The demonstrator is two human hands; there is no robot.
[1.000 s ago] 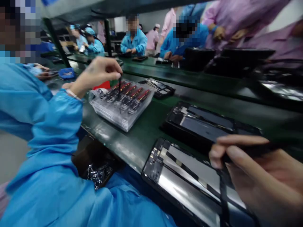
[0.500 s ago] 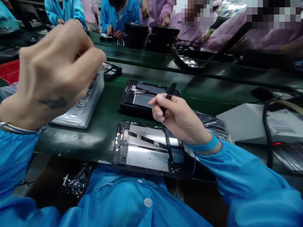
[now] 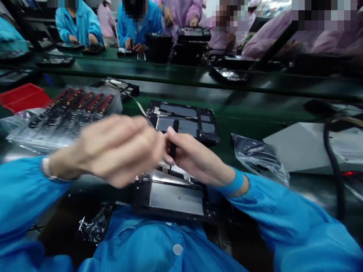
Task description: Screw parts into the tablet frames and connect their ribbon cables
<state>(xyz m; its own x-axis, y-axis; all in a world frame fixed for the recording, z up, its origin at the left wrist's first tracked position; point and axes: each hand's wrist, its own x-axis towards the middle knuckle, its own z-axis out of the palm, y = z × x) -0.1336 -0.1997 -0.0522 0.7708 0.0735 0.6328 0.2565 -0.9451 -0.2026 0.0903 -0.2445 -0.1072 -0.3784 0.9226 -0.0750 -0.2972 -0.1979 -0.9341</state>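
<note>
Blurred by motion, my left hand is closed in a pinch in front of my chest. A thin pale strip rises from its fingertips up and to the left. My right hand is closed round a slim black tweezers-like tool, which points down. The fingertips of both hands meet or nearly meet. Below them lies an opened tablet with silver panels and a black frame, its upper part hidden by my hands. A second opened tablet lies just behind.
At left is a clear plastic tray of small circuit boards, beside a red bin. Another opened device lies further back. On the right are a clear plastic bag and a white box. Co-workers sit across the bench.
My left hand has come down and right from up high, to beside my right hand. My right hand, still holding the black tool, has moved slightly left and down over the near tablet.
</note>
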